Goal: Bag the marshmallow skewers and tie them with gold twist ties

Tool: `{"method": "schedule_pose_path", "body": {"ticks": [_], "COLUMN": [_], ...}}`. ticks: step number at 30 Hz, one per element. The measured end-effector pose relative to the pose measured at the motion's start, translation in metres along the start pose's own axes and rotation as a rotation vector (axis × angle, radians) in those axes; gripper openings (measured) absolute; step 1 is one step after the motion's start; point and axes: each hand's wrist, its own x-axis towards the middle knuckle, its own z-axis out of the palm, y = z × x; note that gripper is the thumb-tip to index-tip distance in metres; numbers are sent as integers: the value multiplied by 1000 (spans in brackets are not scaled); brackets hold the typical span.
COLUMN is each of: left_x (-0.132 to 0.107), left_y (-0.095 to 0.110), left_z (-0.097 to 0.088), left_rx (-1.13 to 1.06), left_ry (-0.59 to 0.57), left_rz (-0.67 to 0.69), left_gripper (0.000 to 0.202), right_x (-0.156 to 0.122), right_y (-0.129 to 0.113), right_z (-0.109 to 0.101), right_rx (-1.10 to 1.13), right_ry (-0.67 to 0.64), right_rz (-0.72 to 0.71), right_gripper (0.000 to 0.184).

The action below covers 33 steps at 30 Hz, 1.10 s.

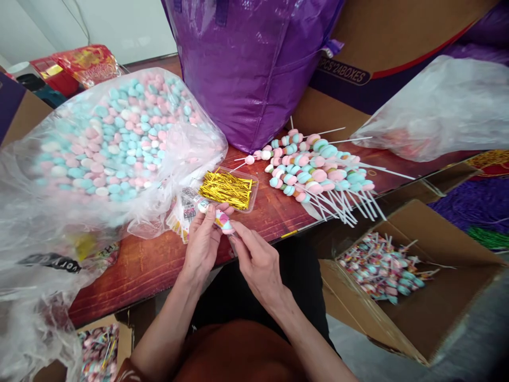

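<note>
Between my two hands, over the front edge of the table, is a marshmallow skewer (225,223) that looks wrapped in printed film. My left hand (203,241) is closed around its left end. At the other end, the fingers of my right hand (256,260) pinch it from the right; its stick is mostly hidden. Just beyond my fingers lies a clear tray of gold twist ties (226,188). Printed clear wrappers (183,212) sit left of the tray. To the right is a pile of pink, blue and white marshmallow skewers (318,170), their white sticks pointing mostly rightward.
A large clear bag of loose marshmallows (115,143) covers the table's left side. Behind stands a purple bag (254,69). At lower right, an open cardboard box (445,297) contains wrapped skewers (384,265). A white plastic bag (445,111) rests at the right back.
</note>
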Motion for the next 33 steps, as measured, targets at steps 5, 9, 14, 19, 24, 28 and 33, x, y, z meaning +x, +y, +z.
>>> {"method": "schedule_pose_path", "body": {"ticks": [5, 9, 14, 19, 24, 28, 33], "left_x": [3, 0, -2, -2, 1, 1, -3], "left_y": [2, -2, -7, -5, -5, -6, -9], "left_z": [-1, 3, 5, 3, 2, 3, 3], "left_rx": [-45, -29, 15, 26, -41, -94, -46], "left_ry": [3, -25, -59, -47, -4, 20, -70], "left_rz": [-25, 1, 13, -16, -30, -3, 28], "left_gripper": [25, 29, 33, 35, 32, 27, 26], "right_x": [0, 4, 9, 12, 7, 0, 3], "right_y": [-2, 0, 5, 0, -2, -3, -6], "right_z": [-2, -4, -2, -6, -7, -4, -1], "right_rx": [261, 533, 737, 540, 409, 339, 317], "right_ry": [14, -8, -86, -126, -139, -77, -45], "right_rz": [147, 461, 669, 475, 406, 319, 276], "right_gripper": [26, 26, 35, 26, 29, 28, 26]}}
